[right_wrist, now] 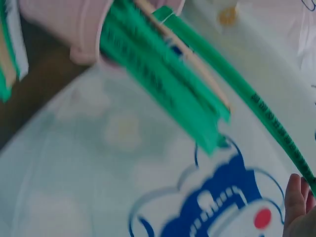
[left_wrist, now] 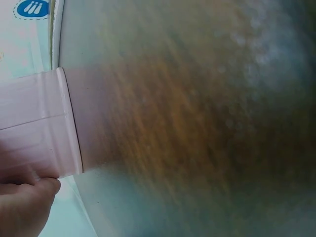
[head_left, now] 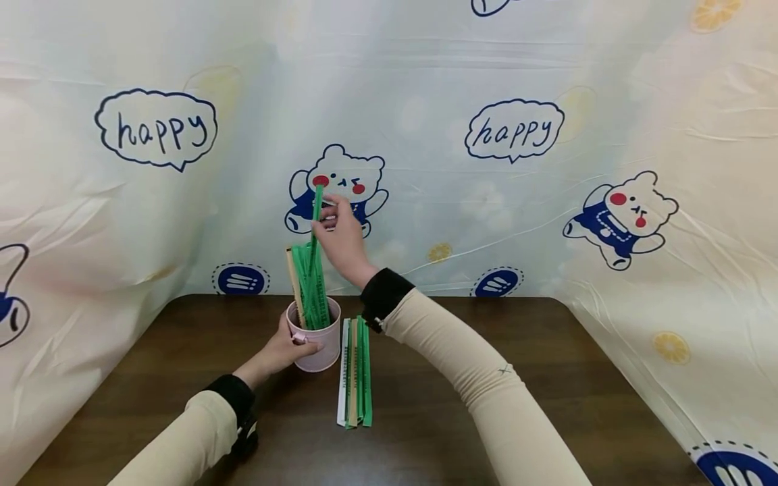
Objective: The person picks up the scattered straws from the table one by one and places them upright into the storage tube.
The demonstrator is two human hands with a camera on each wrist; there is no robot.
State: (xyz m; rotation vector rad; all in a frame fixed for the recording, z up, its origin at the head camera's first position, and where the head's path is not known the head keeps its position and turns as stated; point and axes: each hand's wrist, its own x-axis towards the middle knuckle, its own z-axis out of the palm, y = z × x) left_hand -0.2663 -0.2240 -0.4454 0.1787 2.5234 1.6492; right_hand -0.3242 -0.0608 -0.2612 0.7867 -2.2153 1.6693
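Observation:
My left hand grips the side of a small pink bucket standing upright on the table; in the left wrist view its thumb presses the pink wall. Several straws in green wrappers and a beige-wrapped one stick up out of the bucket. Above them my right hand pinches a long green wrapped straw near its upper end. That straw is upright, and in the right wrist view its lower end overlaps the bucket's mouth; whether it is inside cannot be told.
Just right of the bucket lies a row of white, beige and green wrapped straws on the dark wooden table. A printed cloth with bears and lettering hangs behind the table's back edge and along its sides.

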